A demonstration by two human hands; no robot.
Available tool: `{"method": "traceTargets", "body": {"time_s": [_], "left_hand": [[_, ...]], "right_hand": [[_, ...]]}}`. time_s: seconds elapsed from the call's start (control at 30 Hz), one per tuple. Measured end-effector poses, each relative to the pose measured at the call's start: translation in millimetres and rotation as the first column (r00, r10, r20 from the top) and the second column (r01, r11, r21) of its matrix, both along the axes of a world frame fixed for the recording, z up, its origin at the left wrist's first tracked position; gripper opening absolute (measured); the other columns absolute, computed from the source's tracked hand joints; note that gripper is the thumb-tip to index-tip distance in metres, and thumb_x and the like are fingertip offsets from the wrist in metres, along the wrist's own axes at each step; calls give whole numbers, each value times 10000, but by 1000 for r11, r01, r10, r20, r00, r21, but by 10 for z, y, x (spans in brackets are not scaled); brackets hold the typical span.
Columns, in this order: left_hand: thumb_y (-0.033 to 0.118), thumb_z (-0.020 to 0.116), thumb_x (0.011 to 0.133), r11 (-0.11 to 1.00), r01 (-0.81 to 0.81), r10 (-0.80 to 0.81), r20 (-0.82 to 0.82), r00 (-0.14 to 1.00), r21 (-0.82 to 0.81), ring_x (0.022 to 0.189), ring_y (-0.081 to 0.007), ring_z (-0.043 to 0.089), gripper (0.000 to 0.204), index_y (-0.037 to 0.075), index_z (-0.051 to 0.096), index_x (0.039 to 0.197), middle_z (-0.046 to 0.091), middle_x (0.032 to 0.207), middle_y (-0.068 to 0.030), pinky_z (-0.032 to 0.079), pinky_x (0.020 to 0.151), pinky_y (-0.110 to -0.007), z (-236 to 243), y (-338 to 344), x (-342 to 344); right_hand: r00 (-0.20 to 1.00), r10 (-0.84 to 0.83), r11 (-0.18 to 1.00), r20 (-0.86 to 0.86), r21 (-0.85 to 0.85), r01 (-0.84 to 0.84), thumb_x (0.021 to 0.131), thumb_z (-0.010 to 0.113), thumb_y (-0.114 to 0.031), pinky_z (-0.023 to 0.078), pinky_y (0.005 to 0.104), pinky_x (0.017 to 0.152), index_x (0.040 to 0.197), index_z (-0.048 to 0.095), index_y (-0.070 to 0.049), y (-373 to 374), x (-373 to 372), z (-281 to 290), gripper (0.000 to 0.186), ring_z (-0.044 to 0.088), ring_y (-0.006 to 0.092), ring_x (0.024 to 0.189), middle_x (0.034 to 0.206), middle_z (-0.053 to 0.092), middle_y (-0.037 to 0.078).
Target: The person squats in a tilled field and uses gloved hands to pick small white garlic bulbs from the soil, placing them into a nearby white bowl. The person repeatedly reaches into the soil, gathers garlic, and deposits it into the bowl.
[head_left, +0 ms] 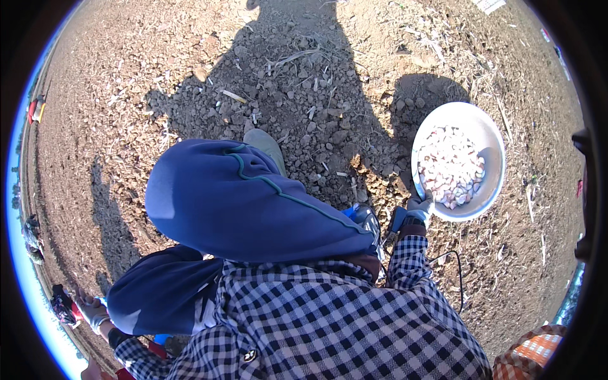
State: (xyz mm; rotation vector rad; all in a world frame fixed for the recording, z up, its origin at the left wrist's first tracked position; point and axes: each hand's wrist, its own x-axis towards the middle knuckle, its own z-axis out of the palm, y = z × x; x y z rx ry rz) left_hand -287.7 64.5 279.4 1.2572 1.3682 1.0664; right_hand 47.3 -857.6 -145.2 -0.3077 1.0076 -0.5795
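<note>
A small dark-and-pale emblem [249,356] is showing on the checked shirt [329,310], its details too small to make out. At the upper right edge, a white flat piece [489,5] is bearing faint markings that are too small to read.

The round, silvery-white basin [493,183] is sitting to the person's right, just beyond the right hand [420,206]. Its smooth wall is catching bright sunlight, and its broad rim is curving around a heap of clove-like pieces [451,166]. These are looking whitish with pinkish tints, small, plump and slightly curved; they are covering much of the bottom, leaving bare wall at the lower right.

The gloved right hand is clamping on the basin's near left rim. The gloved left hand [94,311] is reaching out at the far left, beside the blue trousers [253,209]; whether its fingers are gripping anything, I cannot tell. Dry, cloddy soil [304,107] is spreading all around.
</note>
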Motion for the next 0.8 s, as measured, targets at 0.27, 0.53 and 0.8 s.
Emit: {"method": "traceTargets", "body": {"time_s": [0.27,0.53,0.8], "left_hand": [[384,610,995,987,8,-18,62,998,163,480,-21,363,305,137,635,1171,573,826,79,235,376,-181,114,-173,-33],[386,578,1011,999,6,-13,170,985,38,493,-17,312,396,173,596,1344,511,846,82,193,371,-196,76,-528,9],[387,586,1016,982,51,-44,40,998,-185,461,-5,320,401,143,572,1334,483,734,101,228,349,-176,-696,-387,780]], "right_hand": [[763,631,771,141,-217,-598,923,569,1,599,357,825,1076,602,6,1299,1261,852,157,652,220,898,989,632,98],[629,776,631,54,-65,-773,917,577,-35,620,412,781,1128,550,-10,2764,2573,817,214,664,254,862,999,610,92],[461,881,472,101,-161,-867,1004,586,-163,597,387,860,1174,537,-40,3682,2871,1157,216,658,257,934,1026,637,75]]}}
